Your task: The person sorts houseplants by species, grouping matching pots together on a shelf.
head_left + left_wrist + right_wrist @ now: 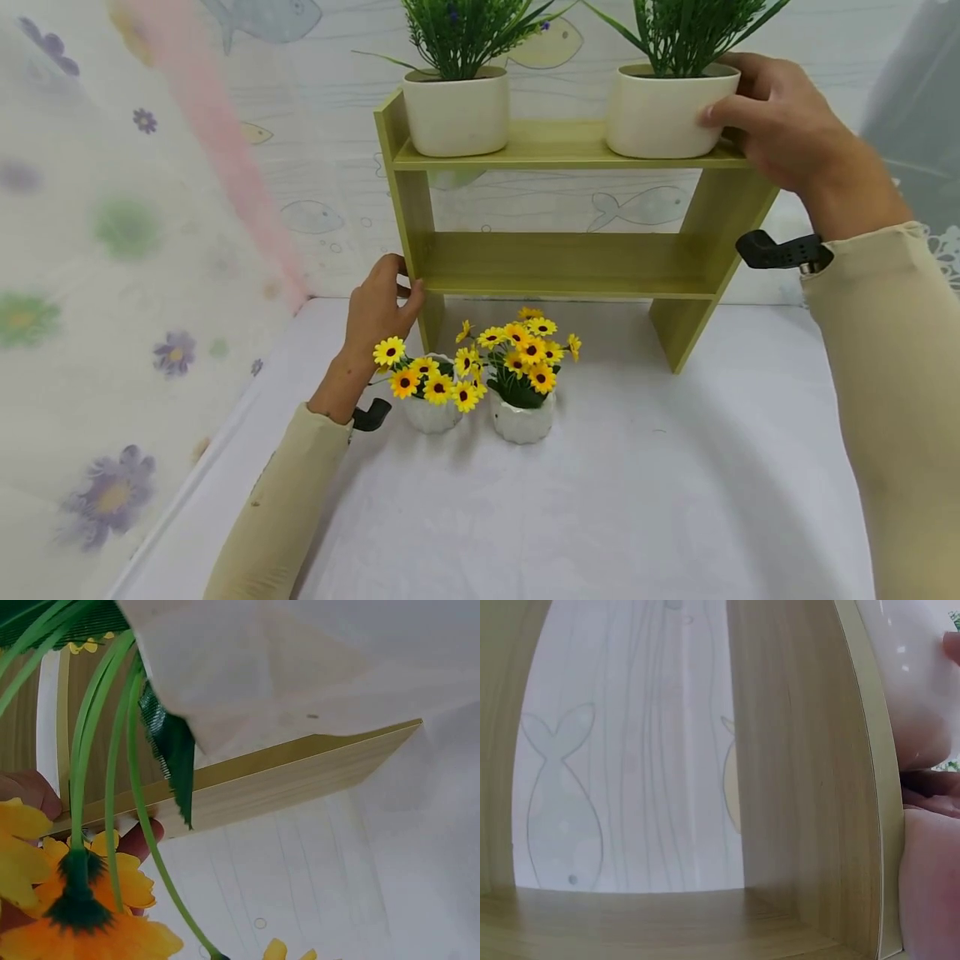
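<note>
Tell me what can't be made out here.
Head view: tops of both bushy green plants, cut by the upper edge.
Head view: some fingertips of the right hand, hidden behind the rounded white pot it grips.
Left wrist view: much of the left hand, covered by yellow-orange daisy-like flowers.
Right wrist view: much of that pot, cut by the right edge.

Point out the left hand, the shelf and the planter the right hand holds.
Left hand (373,317): head view, back of the hand.
Shelf (562,260): head view, lower board.
Planter (667,117): head view, front wall.
</note>
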A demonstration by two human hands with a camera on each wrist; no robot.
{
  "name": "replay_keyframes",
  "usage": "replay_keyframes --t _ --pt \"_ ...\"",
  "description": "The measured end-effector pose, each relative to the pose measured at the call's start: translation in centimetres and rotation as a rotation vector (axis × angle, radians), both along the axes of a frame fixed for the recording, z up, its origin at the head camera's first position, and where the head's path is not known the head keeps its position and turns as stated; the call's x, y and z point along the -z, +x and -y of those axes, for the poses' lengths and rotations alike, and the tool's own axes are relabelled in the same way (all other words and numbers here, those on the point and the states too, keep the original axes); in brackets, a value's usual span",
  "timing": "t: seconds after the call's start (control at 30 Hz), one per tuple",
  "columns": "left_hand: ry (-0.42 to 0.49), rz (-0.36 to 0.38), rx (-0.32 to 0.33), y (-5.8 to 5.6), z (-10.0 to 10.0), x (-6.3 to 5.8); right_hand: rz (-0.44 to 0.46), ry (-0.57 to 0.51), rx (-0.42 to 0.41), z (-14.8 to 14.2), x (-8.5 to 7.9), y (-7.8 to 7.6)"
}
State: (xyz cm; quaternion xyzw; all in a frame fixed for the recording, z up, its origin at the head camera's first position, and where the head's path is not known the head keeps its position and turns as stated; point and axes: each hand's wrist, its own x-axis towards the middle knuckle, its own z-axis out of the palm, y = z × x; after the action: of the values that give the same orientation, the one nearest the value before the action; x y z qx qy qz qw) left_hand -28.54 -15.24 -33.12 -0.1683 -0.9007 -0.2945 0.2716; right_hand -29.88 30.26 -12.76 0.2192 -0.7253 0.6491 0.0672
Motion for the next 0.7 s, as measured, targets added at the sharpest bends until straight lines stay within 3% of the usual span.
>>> replay_keyframes --t 0.1,0.3,0.37,0.47,0.57,0.7 --pt "0.001 -0.003 -0.001 0.0 0.0 -0.1 -0.035 0.012 0.027 0.2 0.1 0.4" --pt "-0.007 0.015 -0.01 0.0 -0.2 0.0 -0.118 0.305 0.356 0.7 0.6 2.1" --pt "-0.007 0.022 -0.01 0.0 -0.3 0.0 -0.14 0.284 0.394 0.8 0.9 2.7" --pt "-0.006 0.024 -0.017 0.0 -0.3 0.0 -0.2 0.178 0.382 1.2 1.6 3.6" --pt "-0.004 0.025 -0.025 -0.1 -0.2 0.0 -0.29 0.021 0.311 1.5 3.0 4.4" --pt "0.001 0.025 -0.017 -0.1 -0.1 0.0 -0.479 -0.152 0.184 2.1 6.0 5.4"
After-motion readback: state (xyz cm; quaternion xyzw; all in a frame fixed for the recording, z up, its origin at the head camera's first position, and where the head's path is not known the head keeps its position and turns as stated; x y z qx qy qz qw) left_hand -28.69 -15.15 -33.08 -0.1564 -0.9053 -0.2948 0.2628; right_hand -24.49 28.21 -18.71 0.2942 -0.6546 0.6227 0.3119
